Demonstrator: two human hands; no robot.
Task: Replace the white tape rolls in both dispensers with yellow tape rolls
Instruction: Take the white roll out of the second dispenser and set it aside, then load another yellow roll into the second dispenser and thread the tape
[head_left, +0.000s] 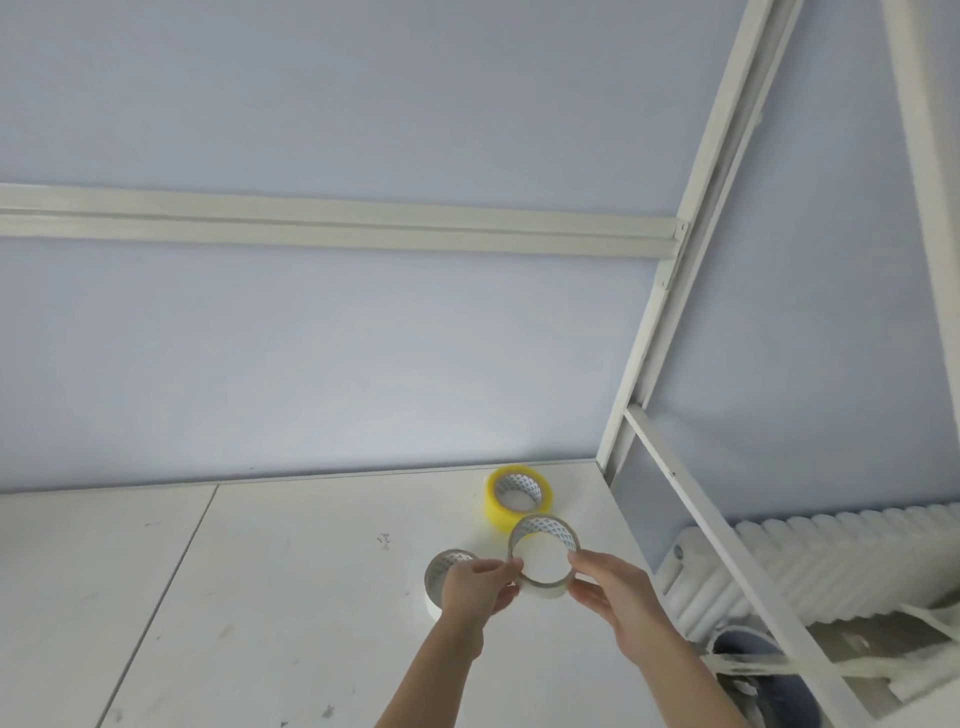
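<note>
Glossy yellow tape roll (517, 498), scuffed matt table (291, 597)

Yellow tape roll (514, 496) and white roll (544, 558) — both cores diamond-patterned grey — on a white table (291, 597).

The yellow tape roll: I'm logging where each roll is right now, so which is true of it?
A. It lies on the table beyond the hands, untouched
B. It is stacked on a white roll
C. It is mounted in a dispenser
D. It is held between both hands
A: the yellow tape roll lies on the white table, while the left hand and right hand hold a white tape roll.
</note>
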